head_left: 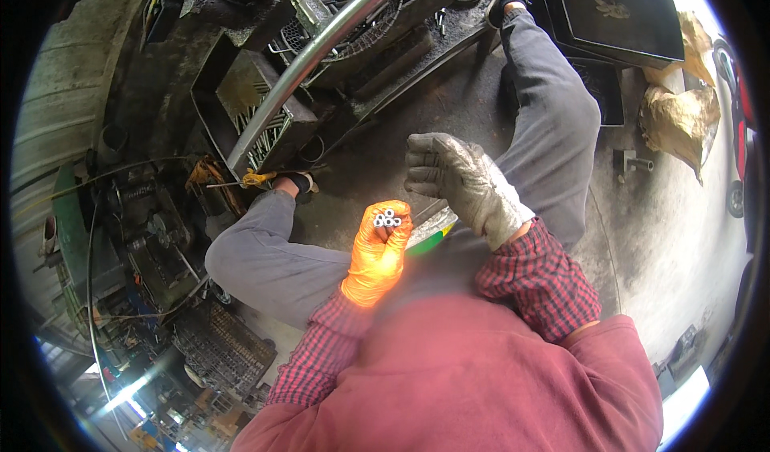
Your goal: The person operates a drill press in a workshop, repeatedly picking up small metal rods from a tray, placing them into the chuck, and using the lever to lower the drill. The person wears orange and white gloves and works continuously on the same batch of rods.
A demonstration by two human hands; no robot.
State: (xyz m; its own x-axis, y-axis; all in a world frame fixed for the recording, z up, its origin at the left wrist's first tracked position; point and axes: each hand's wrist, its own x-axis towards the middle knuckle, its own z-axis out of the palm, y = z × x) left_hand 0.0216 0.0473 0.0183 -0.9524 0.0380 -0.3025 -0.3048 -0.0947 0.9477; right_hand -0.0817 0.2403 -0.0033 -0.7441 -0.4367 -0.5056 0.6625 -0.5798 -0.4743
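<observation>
My left hand [377,253], in an orange glove, is closed around a small bundle of metal pieces [387,219]. Their round, tube-like ends face up with dark centres; the rest of their length is hidden in the fist. Beside it to the right, my right hand [449,173] wears a soiled grey-white work glove. Its fingers are stretched out and I see nothing held in it. The two hands are apart, above my lap.
Ahead on the left, a dark metal box [301,123] contains several long metal rods [271,137]. A curved steel bar [309,60] arches over it. Black trays [619,19] sit at the far right, near crumpled brown sacks [680,127]. Machinery [156,227] stands on the left.
</observation>
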